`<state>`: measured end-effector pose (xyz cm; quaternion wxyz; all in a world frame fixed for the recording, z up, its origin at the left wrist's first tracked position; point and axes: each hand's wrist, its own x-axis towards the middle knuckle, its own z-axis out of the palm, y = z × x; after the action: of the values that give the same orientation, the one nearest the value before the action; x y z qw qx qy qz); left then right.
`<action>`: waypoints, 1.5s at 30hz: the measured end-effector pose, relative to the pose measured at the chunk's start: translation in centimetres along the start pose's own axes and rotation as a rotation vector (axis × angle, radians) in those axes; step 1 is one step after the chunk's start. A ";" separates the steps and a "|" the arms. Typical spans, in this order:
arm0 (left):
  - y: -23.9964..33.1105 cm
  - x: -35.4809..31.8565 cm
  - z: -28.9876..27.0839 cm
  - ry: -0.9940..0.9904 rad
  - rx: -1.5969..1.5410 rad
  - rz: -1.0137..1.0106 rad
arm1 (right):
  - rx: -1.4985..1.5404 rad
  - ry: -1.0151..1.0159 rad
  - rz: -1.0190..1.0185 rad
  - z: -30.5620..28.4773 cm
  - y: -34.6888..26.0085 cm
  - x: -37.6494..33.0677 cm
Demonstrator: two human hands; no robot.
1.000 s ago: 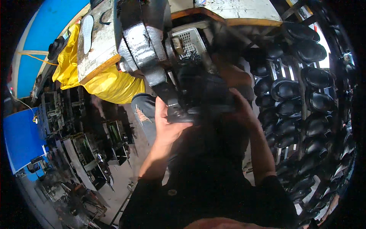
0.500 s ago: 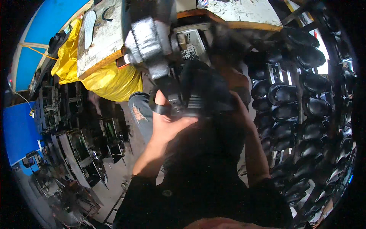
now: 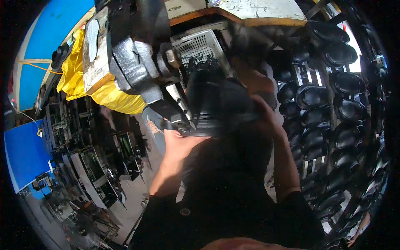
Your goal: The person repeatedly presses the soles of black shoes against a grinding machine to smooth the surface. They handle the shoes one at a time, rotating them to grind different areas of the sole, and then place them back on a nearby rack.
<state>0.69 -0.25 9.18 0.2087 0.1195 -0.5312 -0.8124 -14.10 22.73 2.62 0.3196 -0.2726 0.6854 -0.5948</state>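
Observation:
A black shoe (image 3: 221, 98), dark and partly blurred, is held between my two hands in front of my chest, its sole edge toward me. My left hand (image 3: 179, 146) grips its near left edge, thumb along the rim; the other fingers are hidden behind the shoe and the machine. My right hand (image 3: 266, 114) wraps round the right side, mostly in shadow. A machine with a worn silver-and-black metal head (image 3: 133, 66) reaches down from the upper left. Its narrow tip sits against the shoe's left edge, just above my left thumb.
Behind the shoe stands a white perforated basket (image 3: 214, 43) with black scraps. A stained worktable (image 3: 100, 62) with a pale insole (image 3: 92, 39) and a yellow bag (image 3: 116, 100) are at left. Racks of black shoes (image 3: 312, 98) line the right; dark metal racks (image 3: 91, 175) stand left.
The machine head now appears further left, showing more of the basket. The shoe sits slightly lower in view, and my left fingers, visible before, are now hidden. Both hands keep their hold.

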 end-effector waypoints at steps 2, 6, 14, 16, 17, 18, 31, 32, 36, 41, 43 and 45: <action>-0.8 -0.7 -1.0 -0.010 -0.026 -0.020 | -0.027 -0.008 -0.035 -0.5 -0.1 0.2; -1.4 -1.1 -1.4 0.024 -0.090 -0.019 | -0.169 -0.010 -0.184 -2.1 -0.8 0.5; -2.1 -0.5 -0.3 0.097 -0.267 -0.168 | -0.392 0.124 -0.190 -7.1 -6.0 -0.8; -1.7 -0.5 0.1 0.107 -0.298 -0.180 | -0.494 0.221 -0.152 -8.0 -7.0 -1.2; -1.7 -0.4 0.3 0.119 -0.335 -0.181 | -0.441 0.250 -0.213 -8.3 -8.0 -1.2; -1.7 -0.5 0.4 0.131 -0.375 -0.184 | -0.388 0.277 -0.271 -8.5 -9.0 -1.3; -1.2 0.9 0.7 -0.084 0.064 0.099 | -0.504 0.069 -0.262 -3.7 5.4 0.6; -0.7 0.9 0.8 -0.098 0.103 0.114 | -0.323 0.059 -0.175 -2.7 6.6 0.2; 1.0 0.6 0.8 -0.107 0.206 0.197 | 0.013 0.092 -0.063 4.6 3.8 1.3; 2.1 0.9 0.8 -0.120 0.272 0.177 | 0.525 0.044 0.133 5.3 3.7 2.2; 2.2 0.7 0.7 -0.095 0.240 0.148 | 0.483 0.034 0.151 5.1 4.6 2.2; 2.1 0.6 0.8 -0.059 0.189 0.129 | 0.498 0.022 0.109 4.8 5.2 2.0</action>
<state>0.27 -0.63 11.41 0.2326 0.0803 -0.6178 -0.7468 -11.68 18.86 -3.16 0.4012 -0.1416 0.5349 -0.7300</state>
